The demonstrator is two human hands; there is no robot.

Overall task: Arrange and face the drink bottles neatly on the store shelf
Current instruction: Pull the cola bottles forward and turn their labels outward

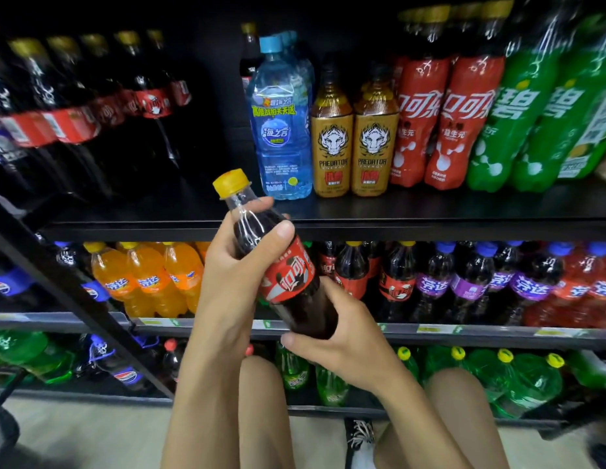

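Note:
A cola bottle [288,275] with a yellow cap and a red label is tilted in front of the shelves, cap up and to the left. My left hand [234,265] grips its upper body, thumb across the front just above the label. My right hand [342,336] cups its base from below and the right. Behind it runs the black upper shelf [430,211], where a blue water bottle [281,123], two gold energy bottles [354,140], red cola bottles [440,120] and green soda bottles [531,110] stand upright, labels forward.
Dark cola bottles [75,106] fill the upper shelf at left, with a dark gap beside the water bottle. The middle shelf holds orange soda [142,279], cola and purple soda bottles [470,282]. Green bottles [518,377] line the lowest shelf. My knees and a shoe show below.

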